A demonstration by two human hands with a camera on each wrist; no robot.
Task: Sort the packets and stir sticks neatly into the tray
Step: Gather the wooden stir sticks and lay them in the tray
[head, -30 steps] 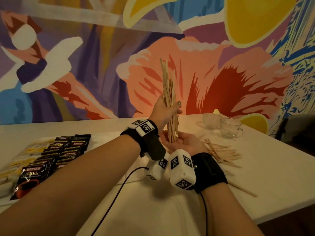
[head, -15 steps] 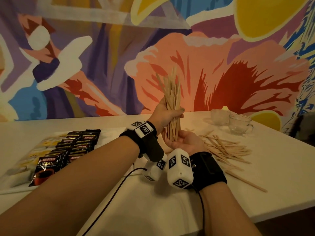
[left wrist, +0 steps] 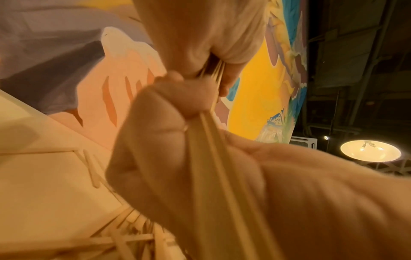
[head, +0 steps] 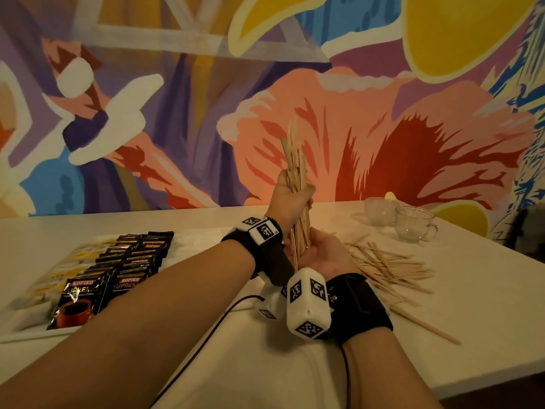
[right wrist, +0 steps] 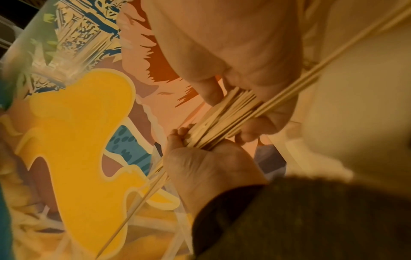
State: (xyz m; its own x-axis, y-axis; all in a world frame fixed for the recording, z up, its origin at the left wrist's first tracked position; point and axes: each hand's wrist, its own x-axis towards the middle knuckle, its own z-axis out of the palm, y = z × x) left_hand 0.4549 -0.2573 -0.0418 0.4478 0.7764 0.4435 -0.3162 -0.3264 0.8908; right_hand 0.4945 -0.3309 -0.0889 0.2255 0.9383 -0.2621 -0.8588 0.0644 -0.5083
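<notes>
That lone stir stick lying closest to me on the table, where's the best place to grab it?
Pinch the lone stir stick near its middle from above, fingers across its narrow width. It lies flat on the white table, apart from the loose pile, so a mid-length pinch should probably keep it level.

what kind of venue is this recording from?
Probably a café or similar hospitality space. Cues: a large painted mural across the wall, Kopiko coffee packets laid in a tray, wooden stir sticks and glass cups on a white table.
</notes>
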